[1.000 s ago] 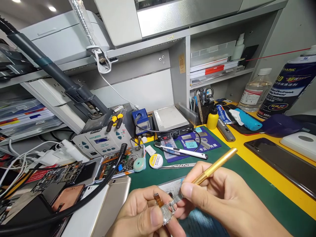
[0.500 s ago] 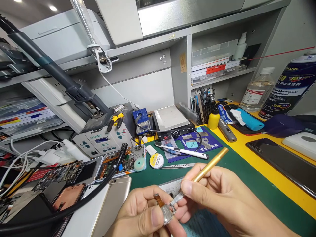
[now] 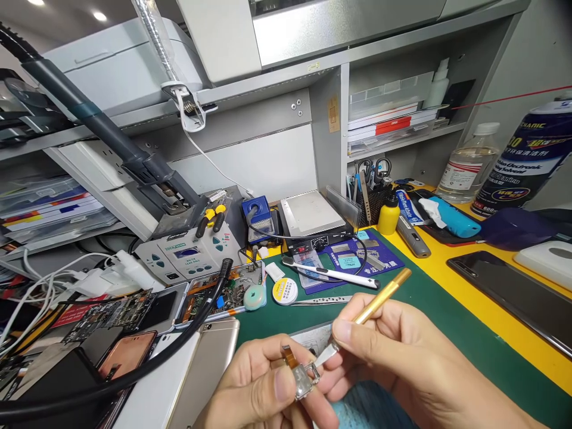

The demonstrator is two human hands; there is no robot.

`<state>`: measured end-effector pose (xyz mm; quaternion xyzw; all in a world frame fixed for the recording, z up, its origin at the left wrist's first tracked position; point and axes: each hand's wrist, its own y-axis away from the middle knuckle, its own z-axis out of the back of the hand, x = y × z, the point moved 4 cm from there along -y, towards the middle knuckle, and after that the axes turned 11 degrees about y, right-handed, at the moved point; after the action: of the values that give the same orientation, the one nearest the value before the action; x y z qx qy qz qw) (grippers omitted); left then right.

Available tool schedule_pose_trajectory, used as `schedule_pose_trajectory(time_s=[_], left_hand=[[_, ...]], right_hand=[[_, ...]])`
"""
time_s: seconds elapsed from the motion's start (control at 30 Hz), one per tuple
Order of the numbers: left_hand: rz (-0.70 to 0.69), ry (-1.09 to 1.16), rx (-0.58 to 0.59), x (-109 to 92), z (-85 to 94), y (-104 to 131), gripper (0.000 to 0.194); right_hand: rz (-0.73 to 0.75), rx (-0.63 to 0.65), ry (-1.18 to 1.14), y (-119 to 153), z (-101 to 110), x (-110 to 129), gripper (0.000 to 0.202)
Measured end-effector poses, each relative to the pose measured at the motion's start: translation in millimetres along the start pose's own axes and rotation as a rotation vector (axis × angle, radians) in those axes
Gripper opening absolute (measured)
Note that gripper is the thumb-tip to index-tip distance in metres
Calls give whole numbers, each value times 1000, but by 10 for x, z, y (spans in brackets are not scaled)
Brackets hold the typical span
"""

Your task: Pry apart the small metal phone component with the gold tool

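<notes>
The left hand (image 3: pixel 263 387) pinches a small silver metal part (image 3: pixel 306 379) tight between thumb and fingers, low in the middle of the frame, with a little orange strip (image 3: pixel 289 356) sticking up from it. The right hand (image 3: pixel 402 363) is closed around a gold knife (image 3: pixel 373 301), held like a pencil, and the thin blade tip (image 3: pixel 325 356) touches the top right edge of the metal part. A second ago the gold handle leaned out farther to the right and sat higher in the frame; now it has swung in and stands a bit steeper, and the blade has slid lower against the part's edge — so the poking and prying at that edge looks to be going on, not finished. The part itself has hardly moved. Under both hands lies the green mat (image 3: pixel 429 310), with a yellow edge to the right. Just past the knife, in the middle of the frame, sit silver tweezers (image 3: pixel 322 300), a white pen tool (image 3: pixel 333 274) and a round white tin (image 3: pixel 285 291). At lower left is a gold phone (image 3: pixel 210 357) with a thick black hose (image 3: pixel 187 333) across it — behind that, a grey machine with buttons (image 3: pixel 187 256). At upper right stands a big dark spray can (image 3: pixel 522 161).
</notes>
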<state>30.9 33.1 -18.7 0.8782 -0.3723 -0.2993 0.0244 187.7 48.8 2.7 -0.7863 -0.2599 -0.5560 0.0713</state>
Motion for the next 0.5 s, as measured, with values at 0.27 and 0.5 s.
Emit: schedule_pose_trajectory(time_s=[0.27,0.5], left_hand=[[-12,8,43,21,6,-5,18],[-107,-78,-2,36,45,-18,20]], right_hand=[[52,-47,24,26,40,-8,24],[55,-119,114,54,43,10,26]])
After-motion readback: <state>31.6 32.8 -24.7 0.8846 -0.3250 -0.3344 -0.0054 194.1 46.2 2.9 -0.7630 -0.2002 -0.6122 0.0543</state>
